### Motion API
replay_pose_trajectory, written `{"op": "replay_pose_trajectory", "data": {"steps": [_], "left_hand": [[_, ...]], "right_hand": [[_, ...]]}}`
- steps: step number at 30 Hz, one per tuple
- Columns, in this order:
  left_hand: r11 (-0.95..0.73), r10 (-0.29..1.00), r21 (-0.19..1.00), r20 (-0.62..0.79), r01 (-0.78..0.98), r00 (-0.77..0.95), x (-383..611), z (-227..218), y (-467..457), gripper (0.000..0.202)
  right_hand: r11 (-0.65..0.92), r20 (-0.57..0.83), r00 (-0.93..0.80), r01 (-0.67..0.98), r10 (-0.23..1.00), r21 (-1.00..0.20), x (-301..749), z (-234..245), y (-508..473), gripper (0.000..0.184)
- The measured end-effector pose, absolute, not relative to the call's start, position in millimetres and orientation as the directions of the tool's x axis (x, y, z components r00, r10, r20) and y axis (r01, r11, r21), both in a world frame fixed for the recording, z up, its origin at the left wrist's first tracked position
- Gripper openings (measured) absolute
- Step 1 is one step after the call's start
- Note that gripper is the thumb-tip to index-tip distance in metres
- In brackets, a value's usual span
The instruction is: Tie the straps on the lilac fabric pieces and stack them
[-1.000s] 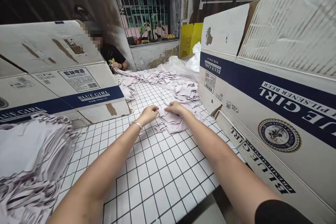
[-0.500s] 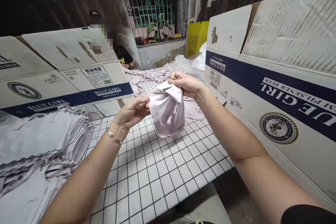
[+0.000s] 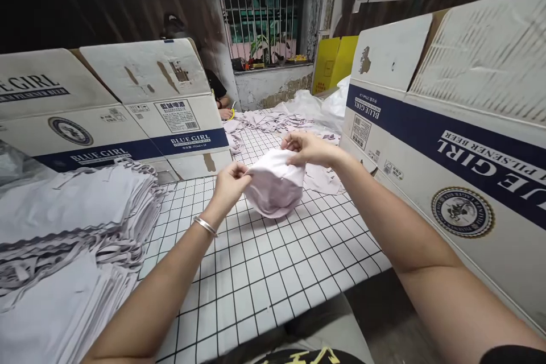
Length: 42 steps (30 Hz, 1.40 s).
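Note:
A pale pink fabric piece (image 3: 275, 185), rounded like a small pouch, hangs between my two hands above the checked table (image 3: 239, 273). My left hand (image 3: 230, 182) pinches its upper left edge. At the upper right, my right hand (image 3: 307, 148) is closed on its edge, fingers bent over the cloth. Which garment or item the piece is, I cannot tell. Behind it lie many loose pale pink pieces (image 3: 281, 121). To the left rise stacks of folded pale fabric pieces (image 3: 77, 205) with straps or loops along their edges.
White and blue cartons stand at the left (image 3: 149, 114) and right (image 3: 409, 125) of the table. At the far side a co-worker's hand (image 3: 226, 114) is by yellow-handled scissors (image 3: 232, 112). Clear plastic (image 3: 302, 103) and a yellow box (image 3: 335, 62) are at the back.
The fabric piece has turned and spread; the opening seen in its front no longer shows. My left hand has shifted its hold toward the upper edge. The co-worker's hand with scissors now shows.

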<state>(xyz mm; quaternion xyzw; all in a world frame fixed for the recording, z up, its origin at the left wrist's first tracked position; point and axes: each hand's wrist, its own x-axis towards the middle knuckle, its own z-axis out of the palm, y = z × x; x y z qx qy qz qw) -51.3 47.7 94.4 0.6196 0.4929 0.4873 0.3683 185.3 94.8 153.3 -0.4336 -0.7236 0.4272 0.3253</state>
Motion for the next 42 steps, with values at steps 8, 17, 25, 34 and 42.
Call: {"op": "replay_pose_trajectory", "data": {"steps": [8, 17, 25, 34, 42], "left_hand": [[-0.317, 0.639, 0.021, 0.744, 0.948, 0.197, -90.7, 82.7, 30.5, 0.018], [-0.346, 0.864, 0.062, 0.409, 0.936, 0.292, -105.5, -24.6, -40.4, 0.018], [0.189, 0.982, 0.982, -0.189, -0.006, -0.013, -107.6, 17.3, -13.4, 0.011], [0.433, 0.886, 0.490, -0.078, -0.757, 0.456, -81.5, 67.0, -22.7, 0.020], [0.120, 0.979, 0.865, -0.022, -0.487, 0.202, -57.5, 103.0, -10.6, 0.022]], "right_hand": [[0.285, 0.284, -0.142, 0.776, 0.948, -0.563, 204.1, 96.0, 89.5, 0.017], [0.137, 0.002, -0.148, 0.913, 0.989, -0.384, 229.2, -1.5, 13.3, 0.018], [-0.123, -0.158, -0.333, 0.125, 0.930, -0.985, 229.4, 19.2, 22.9, 0.022], [-0.084, -0.114, -0.099, 0.262, 0.989, -0.961, 202.1, 19.2, 50.1, 0.036], [0.255, -0.046, -0.726, 0.300, 0.686, -0.919, 137.5, 79.5, 39.7, 0.044]]}}
